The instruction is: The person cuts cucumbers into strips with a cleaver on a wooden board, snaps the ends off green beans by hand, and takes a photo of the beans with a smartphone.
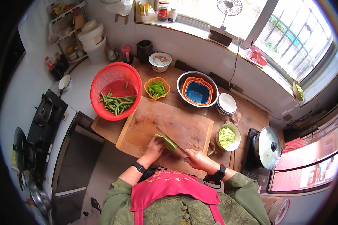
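Before me lies a wooden cutting board. On its near part my left hand presses a piece of pale green vegetable, its fingers curled over the left side. My right hand grips the handle of a kitchen knife. The blade points away to the upper left and lies along the right side of the vegetable; whether it is cutting in cannot be told. To the right of the board stands a bowl of pale green cut pieces.
A red plastic colander holds green beans. Beyond the board are an orange basket of sliced greens and a metal basin with nested plastic baskets. White bowls and a lidded pot stand right; a gas stove is left.
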Motion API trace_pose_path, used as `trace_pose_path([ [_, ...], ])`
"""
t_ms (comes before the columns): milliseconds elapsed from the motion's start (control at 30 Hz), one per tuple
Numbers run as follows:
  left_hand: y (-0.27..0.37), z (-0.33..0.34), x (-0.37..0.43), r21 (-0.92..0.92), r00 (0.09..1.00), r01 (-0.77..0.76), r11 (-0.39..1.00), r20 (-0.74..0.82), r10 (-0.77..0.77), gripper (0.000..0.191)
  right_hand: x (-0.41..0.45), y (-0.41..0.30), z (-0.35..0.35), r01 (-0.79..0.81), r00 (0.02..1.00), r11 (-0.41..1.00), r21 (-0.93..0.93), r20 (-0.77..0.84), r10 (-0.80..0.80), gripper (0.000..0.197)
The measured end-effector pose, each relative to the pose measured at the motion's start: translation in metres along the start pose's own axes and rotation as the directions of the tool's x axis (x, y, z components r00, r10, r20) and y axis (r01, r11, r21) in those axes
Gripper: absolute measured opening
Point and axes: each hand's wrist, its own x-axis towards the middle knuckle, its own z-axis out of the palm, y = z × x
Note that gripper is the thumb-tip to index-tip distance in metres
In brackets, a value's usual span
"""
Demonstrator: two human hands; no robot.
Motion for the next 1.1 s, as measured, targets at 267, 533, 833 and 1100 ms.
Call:
trace_pose_path([
  [267,0.001,0.007,-0.007,0.005,0.995,0.09,0.996,-0.053,-0.09,0.022,0.006,-0.004,-0.009,0.117,0.987,0.984,-0.135,0.128,-0.1,0.024],
  [533,0.003,0.006,-0.004,0.026,0.999,0.028,0.999,-0.039,-0.027,0.024,0.021,0.013,-0.001,-0.014,0.977,0.999,-0.033,0.214,0.02,0.016],
  [833,-0.003,0.011,-0.008,0.04,0.995,0.064,0.997,-0.074,-0.06,0.025,0.031,0.002,0.008,-0.14,0.988,0.989,0.041,0.073,0.137,0.017],
  [1100,-0.005,0.015,-0.014,0.015,0.993,0.092,0.996,-0.079,-0.091,0.027,0.022,0.002,-0.009,-0.009,0.967,0.998,-0.069,0.252,0.026,0.015],
])
